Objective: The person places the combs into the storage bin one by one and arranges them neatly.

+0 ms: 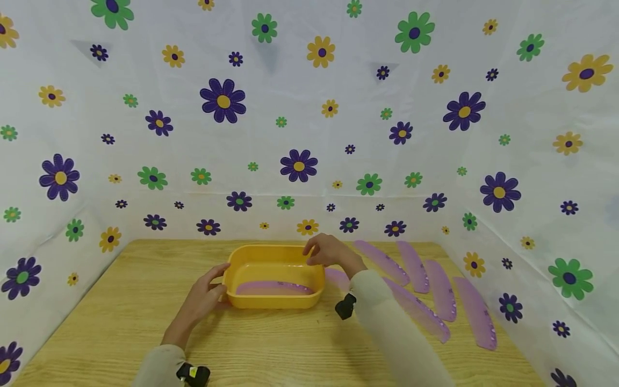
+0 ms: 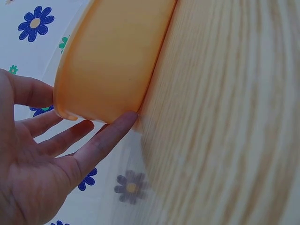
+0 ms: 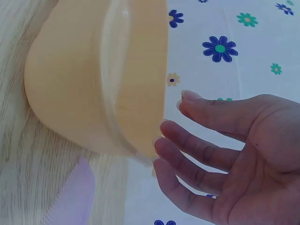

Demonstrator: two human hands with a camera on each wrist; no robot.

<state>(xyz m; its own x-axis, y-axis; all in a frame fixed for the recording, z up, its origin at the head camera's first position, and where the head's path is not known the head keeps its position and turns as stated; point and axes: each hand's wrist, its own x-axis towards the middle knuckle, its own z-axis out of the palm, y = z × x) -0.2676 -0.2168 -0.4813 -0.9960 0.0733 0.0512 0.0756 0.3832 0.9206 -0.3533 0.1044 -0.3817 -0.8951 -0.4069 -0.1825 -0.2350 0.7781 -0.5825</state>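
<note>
Yellow plastic tub (image 1: pixel 273 277) sits on the wooden desk (image 1: pixel 271 344), with one purple comb (image 1: pixel 273 288) lying inside. Left hand (image 1: pixel 205 297), fingers straight and spread, touches the tub's left end. Right hand (image 1: pixel 329 250) hovers at the far right rim, fingers relaxed, holding nothing. More purple combs (image 1: pixel 442 290) lie in a row on the desk to the right.
</note>
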